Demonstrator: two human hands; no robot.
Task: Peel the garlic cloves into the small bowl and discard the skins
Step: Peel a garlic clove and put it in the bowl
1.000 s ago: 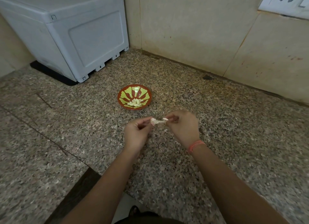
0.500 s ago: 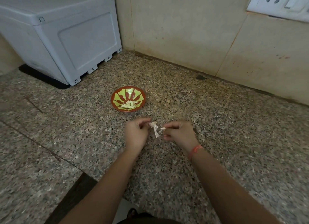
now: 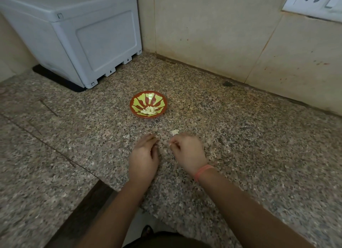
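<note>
Several peeled cloves [image 3: 149, 110] in small bowl [image 3: 140, 100]. Left hand [image 3: 143, 155] fingers straight, apparently empty; right hand [image 3: 188, 151] pinches pale bit [image 3: 170, 145] (skin? unclear). Mid-peel; next, bin skin scrap [image 3: 174, 132].

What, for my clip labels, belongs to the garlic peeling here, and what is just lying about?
Job: small bowl; peeled cloves in it; pale scrap, likely skin, on the counter; left hand; right hand.
Lying about: grey box; black mat under it; wall socket.
</note>
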